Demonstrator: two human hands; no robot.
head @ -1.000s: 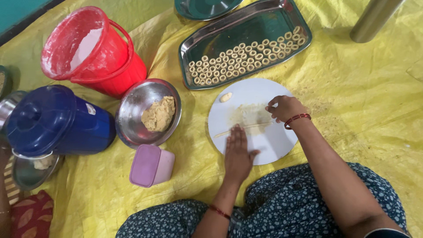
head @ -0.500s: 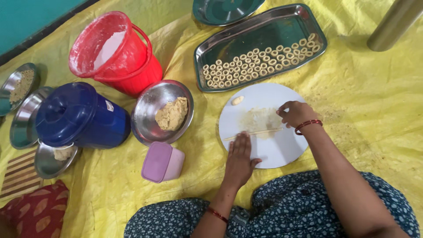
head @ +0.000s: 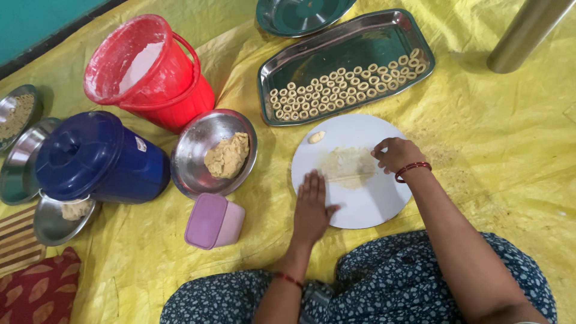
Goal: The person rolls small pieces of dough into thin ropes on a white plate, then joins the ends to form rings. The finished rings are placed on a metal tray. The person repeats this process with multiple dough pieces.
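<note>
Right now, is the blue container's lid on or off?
On. The blue container stands upright with its dark blue lid covering the whole top, so nothing inside shows. The red bucket beside it is open.

The sheet (head: 510, 138) on the floor is yellow. The round board (head: 372, 204) is white, the dough strip (head: 351, 177) on it pale beige. The bucket (head: 150, 75) is red, the lidded container (head: 96, 159) dark blue, the small box (head: 214, 221) lilac. The tray (head: 345, 45) is silvery steel with tan rings (head: 342, 84). The bangle (head: 411, 170) is red.
</note>
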